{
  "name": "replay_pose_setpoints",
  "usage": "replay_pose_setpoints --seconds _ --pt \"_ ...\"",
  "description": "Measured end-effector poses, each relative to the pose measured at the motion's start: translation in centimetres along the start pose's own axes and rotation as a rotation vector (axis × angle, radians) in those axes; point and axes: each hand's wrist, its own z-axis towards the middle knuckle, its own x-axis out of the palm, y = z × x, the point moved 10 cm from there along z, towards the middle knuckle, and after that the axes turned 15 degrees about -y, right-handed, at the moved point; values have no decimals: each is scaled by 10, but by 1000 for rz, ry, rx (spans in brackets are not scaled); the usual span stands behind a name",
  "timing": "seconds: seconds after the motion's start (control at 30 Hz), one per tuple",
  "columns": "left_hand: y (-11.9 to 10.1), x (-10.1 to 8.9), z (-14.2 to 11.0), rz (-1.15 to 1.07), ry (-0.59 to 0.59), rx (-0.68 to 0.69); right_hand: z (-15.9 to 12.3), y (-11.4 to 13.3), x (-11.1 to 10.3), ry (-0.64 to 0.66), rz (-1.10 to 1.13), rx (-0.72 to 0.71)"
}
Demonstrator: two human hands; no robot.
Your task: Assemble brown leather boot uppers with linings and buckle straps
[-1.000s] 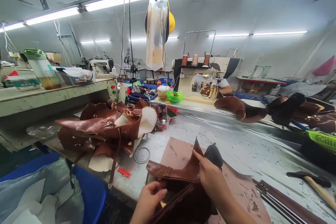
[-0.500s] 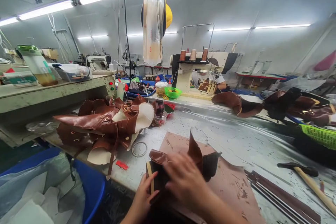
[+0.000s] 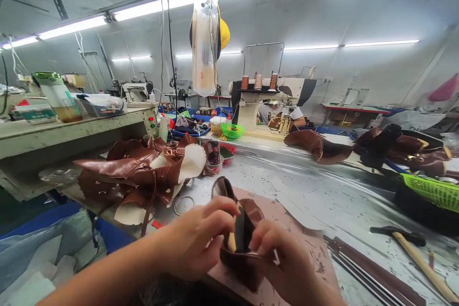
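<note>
Both of my hands grip one brown leather boot upper point(image 3: 239, 229) with a black lining, held upright above a brown work mat point(image 3: 287, 229) at the table's near edge. My left hand point(image 3: 201, 241) pinches its left side with fingers curled over the top. My right hand point(image 3: 283, 258) clasps the right side, thumb pressed on the leather. The lower part of the piece is hidden behind my hands.
A heap of brown boot uppers point(image 3: 139, 172) lies to the left. A hammer point(image 3: 412, 248) and dark strips point(image 3: 369, 272) lie at the right, beside a green basket point(image 3: 430, 191). More uppers point(image 3: 317, 146) rest further back. A person sits at a sewing machine point(image 3: 272, 100) behind.
My left hand has come up from below the table edge onto the boot upper. The piece has been turned from lying flat to standing upright between both hands.
</note>
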Motion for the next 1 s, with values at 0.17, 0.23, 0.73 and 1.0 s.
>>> replay_pose_setpoints --seconds 0.17,0.23,0.73,1.0 --pt "-46 54 36 46 423 211 -10 21 -30 227 -289 -130" --pt "-48 67 45 80 444 228 -12 22 -36 312 -377 -123" --pt "-62 110 58 225 726 330 -15 37 -46 470 -532 -220" --pt "-58 111 67 299 592 437 -13 30 -53 396 -553 -202"
